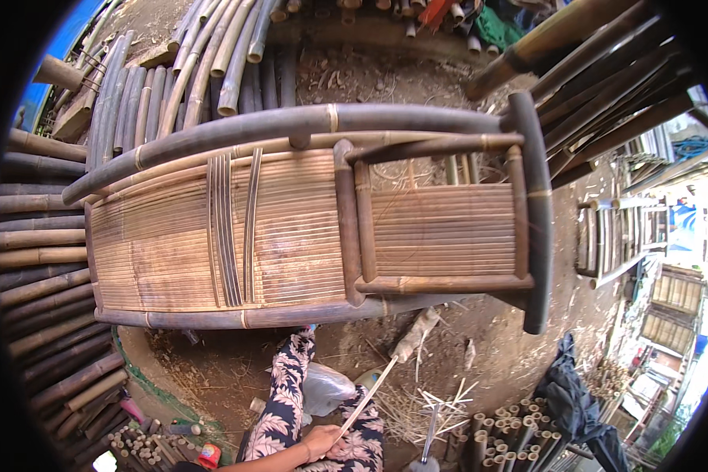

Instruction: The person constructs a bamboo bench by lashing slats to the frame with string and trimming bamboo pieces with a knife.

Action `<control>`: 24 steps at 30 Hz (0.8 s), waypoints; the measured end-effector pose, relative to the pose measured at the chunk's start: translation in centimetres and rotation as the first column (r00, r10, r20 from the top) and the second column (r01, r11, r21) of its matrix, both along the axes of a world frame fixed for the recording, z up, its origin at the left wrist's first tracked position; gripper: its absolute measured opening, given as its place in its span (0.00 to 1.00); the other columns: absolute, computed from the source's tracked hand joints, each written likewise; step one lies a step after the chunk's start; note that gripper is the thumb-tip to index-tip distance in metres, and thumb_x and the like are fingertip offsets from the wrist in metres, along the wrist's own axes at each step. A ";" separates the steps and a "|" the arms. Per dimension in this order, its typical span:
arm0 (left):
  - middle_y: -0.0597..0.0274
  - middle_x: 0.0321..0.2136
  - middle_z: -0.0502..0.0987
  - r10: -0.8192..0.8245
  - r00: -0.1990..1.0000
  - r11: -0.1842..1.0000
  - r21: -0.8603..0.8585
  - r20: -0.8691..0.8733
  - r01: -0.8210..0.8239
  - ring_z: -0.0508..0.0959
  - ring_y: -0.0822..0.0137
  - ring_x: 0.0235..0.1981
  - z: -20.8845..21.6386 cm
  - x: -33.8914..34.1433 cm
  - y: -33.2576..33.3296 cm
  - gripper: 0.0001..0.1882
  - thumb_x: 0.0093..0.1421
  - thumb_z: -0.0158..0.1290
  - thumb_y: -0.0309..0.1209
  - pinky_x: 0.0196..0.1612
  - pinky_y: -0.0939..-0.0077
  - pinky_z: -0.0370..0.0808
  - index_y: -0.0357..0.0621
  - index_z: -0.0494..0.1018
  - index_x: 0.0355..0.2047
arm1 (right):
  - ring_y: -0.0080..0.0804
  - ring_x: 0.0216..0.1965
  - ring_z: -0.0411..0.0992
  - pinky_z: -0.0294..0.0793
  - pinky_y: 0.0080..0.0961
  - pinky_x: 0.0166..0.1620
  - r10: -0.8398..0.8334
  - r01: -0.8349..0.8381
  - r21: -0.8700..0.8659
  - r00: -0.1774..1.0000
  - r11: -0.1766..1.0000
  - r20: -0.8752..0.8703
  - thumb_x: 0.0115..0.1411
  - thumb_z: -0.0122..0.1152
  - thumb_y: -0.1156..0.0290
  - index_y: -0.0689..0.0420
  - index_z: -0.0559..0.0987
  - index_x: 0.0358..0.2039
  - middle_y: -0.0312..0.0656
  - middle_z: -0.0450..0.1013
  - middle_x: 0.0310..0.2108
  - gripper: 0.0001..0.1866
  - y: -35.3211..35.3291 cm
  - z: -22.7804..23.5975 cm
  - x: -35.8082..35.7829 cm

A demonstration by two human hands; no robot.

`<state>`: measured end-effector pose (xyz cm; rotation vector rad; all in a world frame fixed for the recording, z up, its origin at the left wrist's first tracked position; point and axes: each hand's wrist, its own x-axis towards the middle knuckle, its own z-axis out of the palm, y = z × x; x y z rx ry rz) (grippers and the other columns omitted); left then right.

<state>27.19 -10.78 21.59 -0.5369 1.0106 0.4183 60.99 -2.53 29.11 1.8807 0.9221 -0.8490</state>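
My left hand (322, 442) comes in from the lower left edge and is closed on the near end of a thin pale bamboo strip (370, 393). The strip slants up to the right, toward the dirt ground in front of a long bamboo bench (307, 315). The hand rests over my legs in floral trousers (282, 397). My right hand is not in the picture. A slim tool with a pale handle (431, 433) stands near the lower edge, just right of my legs. Several loose dark slats (228, 228) lie across the bench seat.
Stacked bamboo poles (39, 275) line the left side, with more poles (212, 63) behind the bench. Short cut bamboo tubes (511, 433) and thin splinters lie at lower right beside a dark cloth (574, 393). A white plastic bag (326, 389) sits by my leg. Another bamboo chair (613, 236) stands right.
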 end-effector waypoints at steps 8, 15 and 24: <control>0.64 0.27 0.76 0.243 0.970 0.927 0.301 -0.028 -0.224 0.75 0.74 0.21 10.2 -6.8 2.8 0.18 0.75 0.41 0.39 0.22 0.81 0.72 0.45 0.70 0.58 | 0.51 0.53 0.71 0.69 0.43 0.56 -0.030 0.131 0.645 0.986 0.753 -0.165 0.62 0.60 0.56 0.65 0.77 0.48 0.56 0.75 0.49 0.24 -1.2 11.1 -3.1; 0.71 0.21 0.69 0.538 0.843 0.793 0.338 0.000 -0.506 0.65 0.79 0.15 16.1 -9.7 12.2 0.17 0.74 0.41 0.39 0.15 0.85 0.61 0.50 0.70 0.58 | 0.19 0.25 0.65 0.68 0.23 0.29 0.013 0.606 0.612 0.705 0.508 -0.709 0.63 0.58 0.72 0.61 0.73 0.42 0.32 0.63 0.26 0.09 13.1 15.9 -19.7; 0.71 0.16 0.65 0.574 0.819 0.707 0.521 -0.028 -0.478 0.60 0.78 0.10 24.5 -12.8 17.8 0.22 0.75 0.38 0.39 0.13 0.83 0.59 0.55 0.60 0.68 | 0.54 0.31 0.76 0.74 0.44 0.36 0.637 0.090 0.866 0.640 0.492 -0.429 0.59 0.64 0.51 0.58 0.76 0.40 0.52 0.76 0.29 0.22 19.5 17.6 -28.8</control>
